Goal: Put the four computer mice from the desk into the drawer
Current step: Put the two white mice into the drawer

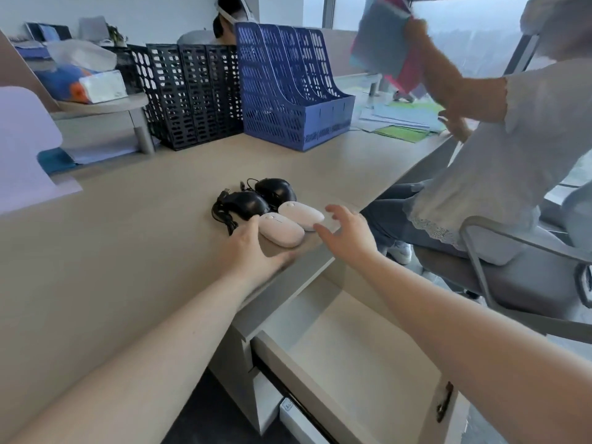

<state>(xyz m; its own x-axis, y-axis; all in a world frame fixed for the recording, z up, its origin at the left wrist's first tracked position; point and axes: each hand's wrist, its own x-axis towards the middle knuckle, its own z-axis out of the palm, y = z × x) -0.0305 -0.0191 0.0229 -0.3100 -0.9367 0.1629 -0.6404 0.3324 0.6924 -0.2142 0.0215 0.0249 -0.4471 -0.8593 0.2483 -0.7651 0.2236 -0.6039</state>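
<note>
Four mice lie bunched near the desk's front edge. Two black wired mice sit behind, one point(248, 204) on the left with a coiled cable, one point(276, 189) on the right. Two white mice lie in front, the nearer one point(282, 229) and the farther one point(301, 215). My left hand point(256, 251) rests flat on the desk just left of the nearer white mouse, fingers apart. My right hand point(347, 232) hovers at the farther white mouse's right end, fingers spread, holding nothing. Below the desk edge the pale drawer point(339, 354) stands pulled out with nothing visible inside.
A blue file rack point(298, 91) and a black mesh rack point(192, 94) stand at the back of the desk point(128, 238). A person in a white top sits on a grey chair point(499, 270) to the right, handling folders. A shelf with a tissue pack is back left.
</note>
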